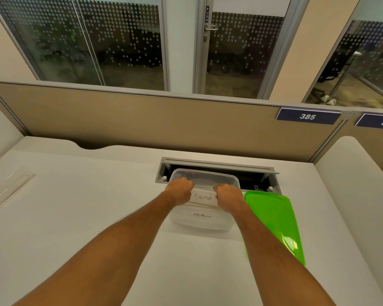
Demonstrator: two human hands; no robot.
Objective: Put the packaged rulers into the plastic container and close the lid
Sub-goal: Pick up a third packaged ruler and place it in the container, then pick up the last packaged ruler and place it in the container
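Observation:
A clear plastic container (205, 219) stands open on the white desk, with handwritten labels on its near wall. My left hand (179, 192) and my right hand (228, 197) both grip its near rim, fingers curled over the edge. The green lid (274, 221) lies on the desk just right of the container, partly under my right forearm. A packaged ruler (8, 191) in clear wrap lies at the far left of the desk, well away from both hands. What is inside the container I cannot make out.
An open cable hatch (219, 167) is set in the desk right behind the container. A beige partition (164, 122) closes off the desk's far edge, with side panels left and right.

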